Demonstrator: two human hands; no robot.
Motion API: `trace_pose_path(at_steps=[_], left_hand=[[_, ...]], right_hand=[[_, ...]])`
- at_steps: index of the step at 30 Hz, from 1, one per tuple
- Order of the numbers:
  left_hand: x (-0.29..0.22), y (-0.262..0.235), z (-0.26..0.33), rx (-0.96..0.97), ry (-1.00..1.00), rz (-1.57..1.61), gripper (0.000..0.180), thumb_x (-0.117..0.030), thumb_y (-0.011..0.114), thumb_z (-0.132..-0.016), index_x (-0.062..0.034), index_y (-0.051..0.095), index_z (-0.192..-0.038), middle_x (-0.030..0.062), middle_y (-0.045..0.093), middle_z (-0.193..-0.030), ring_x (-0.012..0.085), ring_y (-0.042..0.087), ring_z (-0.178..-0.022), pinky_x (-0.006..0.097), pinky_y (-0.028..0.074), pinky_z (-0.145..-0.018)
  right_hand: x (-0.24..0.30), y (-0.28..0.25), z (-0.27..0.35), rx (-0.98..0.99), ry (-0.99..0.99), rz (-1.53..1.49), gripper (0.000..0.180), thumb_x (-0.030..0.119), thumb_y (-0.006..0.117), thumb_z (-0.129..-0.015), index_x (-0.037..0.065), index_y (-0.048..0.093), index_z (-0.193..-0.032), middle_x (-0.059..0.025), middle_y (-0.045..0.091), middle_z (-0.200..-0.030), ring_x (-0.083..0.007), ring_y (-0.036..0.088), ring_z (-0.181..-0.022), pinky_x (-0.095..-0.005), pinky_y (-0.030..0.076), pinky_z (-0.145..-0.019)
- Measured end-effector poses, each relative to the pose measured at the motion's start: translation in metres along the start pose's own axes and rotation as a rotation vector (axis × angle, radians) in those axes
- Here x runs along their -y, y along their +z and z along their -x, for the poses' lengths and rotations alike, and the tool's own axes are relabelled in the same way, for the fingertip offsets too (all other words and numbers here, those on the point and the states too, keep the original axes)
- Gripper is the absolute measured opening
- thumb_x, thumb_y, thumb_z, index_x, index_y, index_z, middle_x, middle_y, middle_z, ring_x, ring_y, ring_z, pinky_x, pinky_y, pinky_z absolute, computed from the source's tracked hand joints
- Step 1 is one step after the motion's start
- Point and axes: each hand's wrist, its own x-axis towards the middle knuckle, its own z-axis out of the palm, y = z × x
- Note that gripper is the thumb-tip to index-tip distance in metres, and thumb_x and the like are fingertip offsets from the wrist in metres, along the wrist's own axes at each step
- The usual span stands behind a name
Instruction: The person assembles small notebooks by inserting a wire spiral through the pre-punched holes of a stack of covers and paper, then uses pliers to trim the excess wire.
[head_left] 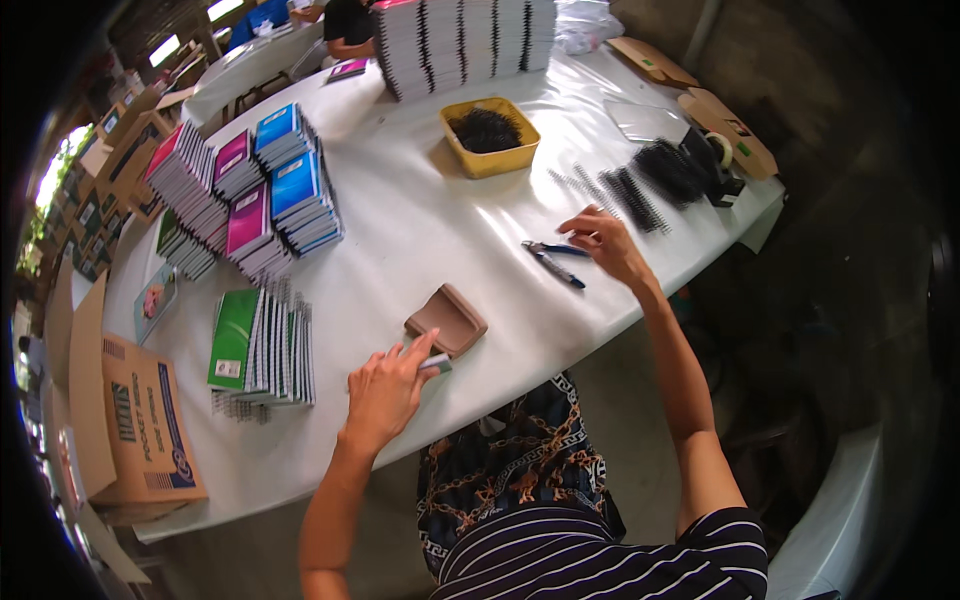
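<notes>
My left hand (385,395) is at the near edge of the table, fingers reaching to a brown, shallow, open-sided holder (448,322). Between its thumb and fingers sits a small grey-white flat piece (436,365), mostly covered; its kind is unclear. To the right, my right hand (603,245) hovers with loosely bent fingers apart and nothing visible in them. Just beside and below those fingers lie blue-handled pliers (556,265), their jaws pointing left. Black spiral binding coils (632,198) lie in rows beyond the right hand.
Green notebooks (262,345) with coils stand at left, behind a cardboard box (140,420). Blue, purple and red notebook stacks (250,190) rise farther back. A yellow tub (490,165) holds black coils. A tall notebook stack (465,50) stands far off; a tape dispenser (722,170) is at right.
</notes>
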Motion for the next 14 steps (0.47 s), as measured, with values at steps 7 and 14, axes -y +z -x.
trace_pose_path(at_steps=[7, 14], left_hand=[[0.013, 0.006, -0.006, -0.027, 0.024, -0.053, 0.059, -0.034, 0.060, -0.092, -0.0256, 0.039, -0.146, 0.0143, 0.067, -0.112, 0.0336, 0.067, -0.096, 0.045, 0.054, -0.076], [0.017, 0.008, -0.008, 0.010, 0.031, -0.088, 0.064, -0.035, 0.060, -0.092, -0.0276, 0.033, -0.150, 0.0187, 0.062, -0.124, 0.0326, 0.067, -0.099, 0.043, 0.055, -0.076]], right_hand=[[0.120, 0.095, 0.026, 0.213, -0.170, -0.315, 0.019, -0.008, 0.066, -0.082, 0.000, 0.067, -0.099, -0.0087, 0.062, -0.093, -0.0176, 0.064, -0.080, -0.0298, 0.052, -0.073], [0.112, 0.117, 0.022, 0.367, -0.132, -0.261, 0.017, -0.003, 0.065, -0.084, 0.002, 0.069, -0.100, -0.0087, 0.065, -0.095, -0.0203, 0.063, -0.083, -0.0338, 0.050, -0.074]])
